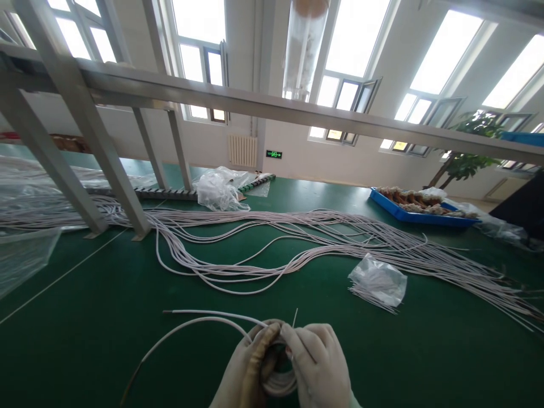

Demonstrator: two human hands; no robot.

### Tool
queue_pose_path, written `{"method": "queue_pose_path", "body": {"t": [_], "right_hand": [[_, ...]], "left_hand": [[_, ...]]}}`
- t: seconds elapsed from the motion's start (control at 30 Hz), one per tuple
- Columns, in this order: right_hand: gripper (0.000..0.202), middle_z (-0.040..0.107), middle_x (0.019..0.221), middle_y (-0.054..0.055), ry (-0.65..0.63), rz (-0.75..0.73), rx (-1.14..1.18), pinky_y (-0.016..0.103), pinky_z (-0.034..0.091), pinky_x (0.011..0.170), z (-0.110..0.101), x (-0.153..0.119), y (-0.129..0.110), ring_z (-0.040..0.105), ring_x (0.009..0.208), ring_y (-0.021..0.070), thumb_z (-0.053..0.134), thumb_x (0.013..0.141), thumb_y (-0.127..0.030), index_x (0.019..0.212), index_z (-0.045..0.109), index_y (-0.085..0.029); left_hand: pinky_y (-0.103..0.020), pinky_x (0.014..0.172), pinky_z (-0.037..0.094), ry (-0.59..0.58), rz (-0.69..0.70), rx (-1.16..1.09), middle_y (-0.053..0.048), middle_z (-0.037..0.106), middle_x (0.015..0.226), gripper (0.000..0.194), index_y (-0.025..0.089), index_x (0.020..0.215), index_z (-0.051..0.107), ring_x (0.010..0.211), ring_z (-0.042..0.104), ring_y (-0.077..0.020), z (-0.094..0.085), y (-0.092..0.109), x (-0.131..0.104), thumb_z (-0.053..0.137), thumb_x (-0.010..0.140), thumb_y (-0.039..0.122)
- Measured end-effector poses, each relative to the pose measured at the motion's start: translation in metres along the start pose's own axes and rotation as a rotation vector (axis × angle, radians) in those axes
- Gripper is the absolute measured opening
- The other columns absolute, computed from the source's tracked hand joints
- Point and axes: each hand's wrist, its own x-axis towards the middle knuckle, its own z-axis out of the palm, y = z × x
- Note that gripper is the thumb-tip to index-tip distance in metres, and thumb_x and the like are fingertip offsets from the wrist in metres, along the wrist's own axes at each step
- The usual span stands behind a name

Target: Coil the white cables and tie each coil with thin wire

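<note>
A small coil of white cable (279, 387) is held up over the green table, near its front edge. My left hand (246, 368), in a stained white glove, is closed around the coil's left side and top. Two loose cable ends (202, 321) run out to the left from it; the lower one bends down and has a dark tip. My right hand (322, 360), also gloved, pinches at the coil's upper right. A thin white strand (296, 317) sticks up beside its fingertips. The fingers partly hide the coil and the strand's lower part.
Long white cables (250, 271) lie in a loose bundle across the green table (106, 317). A clear plastic bag (380, 277) with thin white strands rests right of centre. Further back are a blue tray (408, 216) and crumpled plastic (219, 190). A metal frame (114, 164) stands at left.
</note>
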Motion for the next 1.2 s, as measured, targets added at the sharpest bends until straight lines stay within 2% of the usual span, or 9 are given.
{"method": "queue_pose_path", "body": {"t": [0.17,0.3,0.43,0.57,0.63,0.73,0.87,1.0,1.2], "right_hand": [[0.029,0.070,0.095,0.008,-0.098,0.196,0.158,0.039,0.054,0.067,-0.006,0.003,-0.001,0.062,0.082,0.0255,0.047,0.102,-0.017,0.123,0.065,-0.024],[0.024,0.067,0.094,0.008,-0.112,0.365,0.331,0.035,0.057,0.067,-0.007,0.006,-0.005,0.063,0.083,0.0240,0.047,0.104,-0.021,0.115,0.068,-0.025],[0.022,0.063,0.093,0.008,-0.115,0.472,0.431,0.033,0.060,0.064,-0.002,0.005,-0.010,0.063,0.081,0.0228,0.047,0.105,-0.025,0.107,0.069,-0.024],[0.020,0.062,0.105,0.012,-0.075,0.480,0.398,0.036,0.064,0.067,-0.006,0.013,-0.010,0.066,0.087,0.0260,0.051,0.103,-0.026,0.107,0.070,-0.024],[0.021,0.064,0.108,0.012,-0.137,0.440,0.385,0.036,0.065,0.069,-0.011,0.018,-0.008,0.068,0.089,0.0265,0.051,0.101,-0.024,0.104,0.072,-0.024],[0.023,0.066,0.098,0.010,-0.220,0.389,0.371,0.033,0.063,0.069,-0.016,0.022,-0.006,0.068,0.084,0.0239,0.049,0.101,-0.020,0.102,0.072,-0.023],[0.019,0.065,0.093,0.009,-0.142,0.351,0.281,0.032,0.059,0.064,-0.015,0.023,-0.006,0.065,0.079,0.0227,0.050,0.099,-0.016,0.099,0.069,-0.021],[0.021,0.063,0.084,0.007,-0.170,0.365,0.255,0.031,0.056,0.058,-0.012,0.032,-0.005,0.063,0.073,0.0221,0.053,0.096,-0.015,0.086,0.070,-0.021],[0.019,0.065,0.080,0.005,-0.264,0.475,0.339,0.030,0.058,0.057,-0.017,0.050,-0.001,0.065,0.069,0.0211,0.062,0.092,-0.015,0.080,0.075,-0.022]], "left_hand": [[-0.056,0.106,0.053,-0.001,-0.070,-0.040,-0.010,0.075,0.112,0.018,0.031,0.098,0.076,0.120,0.063,-0.0413,0.002,-0.002,0.012,0.069,0.082,0.036],[-0.055,0.100,0.057,-0.010,-0.131,-0.028,-0.008,0.076,0.101,0.023,0.032,0.095,0.075,0.110,0.066,-0.0401,-0.004,-0.003,0.014,0.079,0.072,0.033],[-0.050,0.103,0.056,-0.041,-0.135,-0.076,-0.007,0.074,0.107,0.028,0.032,0.102,0.074,0.113,0.066,-0.0368,-0.001,0.010,0.005,0.079,0.074,0.028],[-0.046,0.099,0.056,-0.009,-0.192,-0.110,-0.007,0.075,0.102,0.018,0.028,0.102,0.072,0.104,0.070,-0.0318,0.008,0.024,-0.003,0.071,0.085,0.032],[-0.042,0.095,0.057,-0.022,-0.166,-0.086,-0.008,0.075,0.102,0.019,0.027,0.105,0.072,0.100,0.070,-0.0302,0.008,0.024,-0.003,0.069,0.087,0.034],[-0.041,0.095,0.056,-0.054,-0.143,-0.061,-0.009,0.074,0.105,0.023,0.025,0.109,0.072,0.101,0.069,-0.0292,0.002,0.015,0.001,0.066,0.089,0.036],[-0.042,0.096,0.055,-0.098,-0.164,-0.135,-0.008,0.073,0.104,0.022,0.024,0.106,0.071,0.105,0.069,-0.0304,-0.005,-0.004,0.013,0.073,0.085,0.031],[-0.039,0.089,0.056,-0.163,-0.259,-0.349,-0.006,0.074,0.099,0.023,0.023,0.102,0.067,0.103,0.070,-0.0284,-0.001,-0.007,0.017,0.077,0.083,0.034],[-0.046,0.096,0.055,-0.034,-0.407,-0.472,-0.004,0.072,0.094,0.045,0.020,0.107,0.060,0.103,0.071,-0.0297,0.009,-0.002,0.017,0.087,0.072,0.028]]}}
